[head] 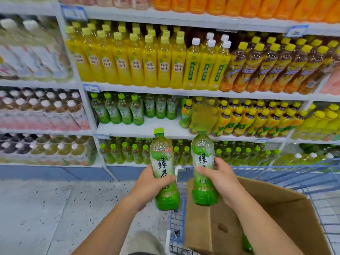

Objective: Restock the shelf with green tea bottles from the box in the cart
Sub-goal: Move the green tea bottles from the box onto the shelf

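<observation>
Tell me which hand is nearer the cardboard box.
Right. The right hand is above the cardboard box; the left hand is farther left, beyond its edge.

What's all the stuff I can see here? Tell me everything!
Held green tea bottles: two, green, one in each hand.
Shelved green tea bottles: many, green, middle level, left.
Yellow bottles: many, yellow, level above.
Orange bottles: many, orange, top level.
Shelf: one, white, straight ahead.
Box: one, brown cardboard, in the cart.
Cart: one, blue wire, lower right.
Left hand: grips one bottle.
Right hand: grips the other.
</observation>
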A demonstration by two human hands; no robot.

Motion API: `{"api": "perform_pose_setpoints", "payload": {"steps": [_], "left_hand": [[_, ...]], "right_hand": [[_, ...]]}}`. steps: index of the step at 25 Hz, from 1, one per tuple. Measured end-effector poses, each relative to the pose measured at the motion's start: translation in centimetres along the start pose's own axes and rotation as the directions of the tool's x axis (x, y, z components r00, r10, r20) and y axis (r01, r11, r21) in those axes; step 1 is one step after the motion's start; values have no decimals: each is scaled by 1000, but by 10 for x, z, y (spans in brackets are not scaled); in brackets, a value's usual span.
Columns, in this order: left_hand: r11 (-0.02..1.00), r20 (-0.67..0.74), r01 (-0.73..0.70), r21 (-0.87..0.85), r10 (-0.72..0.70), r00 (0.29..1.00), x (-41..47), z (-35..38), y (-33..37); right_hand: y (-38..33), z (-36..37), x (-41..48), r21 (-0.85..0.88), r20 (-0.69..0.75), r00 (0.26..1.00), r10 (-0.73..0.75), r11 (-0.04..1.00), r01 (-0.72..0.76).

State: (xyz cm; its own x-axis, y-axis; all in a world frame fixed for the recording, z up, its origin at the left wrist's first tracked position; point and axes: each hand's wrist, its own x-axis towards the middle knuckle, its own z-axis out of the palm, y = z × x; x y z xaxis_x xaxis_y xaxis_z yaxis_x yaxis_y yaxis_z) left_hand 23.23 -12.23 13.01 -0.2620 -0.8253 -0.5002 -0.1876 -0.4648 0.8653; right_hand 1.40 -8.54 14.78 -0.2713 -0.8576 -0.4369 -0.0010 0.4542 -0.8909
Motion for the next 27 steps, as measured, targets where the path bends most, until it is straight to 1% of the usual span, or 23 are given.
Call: {"api": "perform_pose_setpoints", "payload": {"steps": [4,7,14,18,22,27], "left_hand": [[1000,-61,2,2,-2,998,8,-34,2],[997,-56,-33,77,37,998,31,-66,13],[971,-1,-103,216,106,994,98,-155,28],[952,75,-141,272,125,989,131,-196,28],[933,76,-169,318,152,985,159,-208,27],[939,0,-153,308,161,987,205,-201,3]], "right_hand": [[-7,37,22,-6,62,998,-20,1000,21],[-11,70,40,2,43,999,-21,1000,21],[-17,160,82,63,-106,994,23,998,-17],[-20,196,90,115,-210,977,24,993,1],[-24,209,102,81,-228,973,37,997,-19],[-14,216,153,4,-180,983,36,999,-35]]}}
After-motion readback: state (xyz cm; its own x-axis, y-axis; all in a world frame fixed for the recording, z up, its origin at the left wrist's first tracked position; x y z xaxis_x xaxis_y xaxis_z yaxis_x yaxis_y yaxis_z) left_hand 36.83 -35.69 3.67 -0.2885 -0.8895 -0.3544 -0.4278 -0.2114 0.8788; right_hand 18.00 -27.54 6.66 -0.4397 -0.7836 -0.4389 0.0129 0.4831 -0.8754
